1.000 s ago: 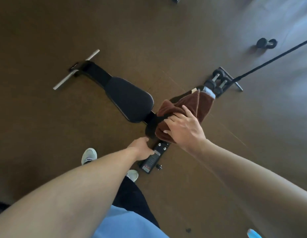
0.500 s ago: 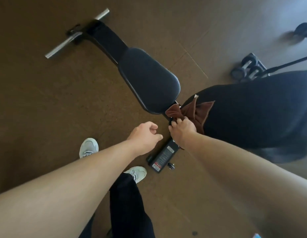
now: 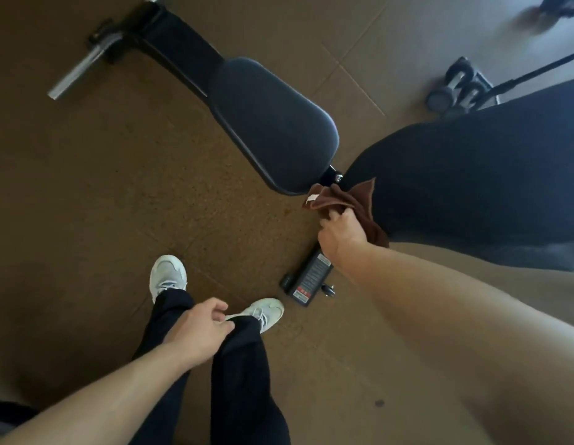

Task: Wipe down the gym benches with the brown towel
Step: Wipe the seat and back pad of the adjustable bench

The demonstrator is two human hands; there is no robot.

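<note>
The right hand (image 3: 341,234) gripped the bunched towel (image 3: 346,200) at the gap between the seat pad (image 3: 272,123) and the back pad (image 3: 471,175). A white tag (image 3: 312,198) on the towel was unreadable. The left hand (image 3: 200,332) hung loosely curled, holding nothing, over the trousers (image 3: 240,380). The frame label (image 3: 309,277) bore a red patch, with print too small to read.

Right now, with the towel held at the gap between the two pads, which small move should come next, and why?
Probably slide the brown towel, gripped by the right hand, onto the seat pad: it sits at that pad's near edge, and the left hand holds nothing.
</note>
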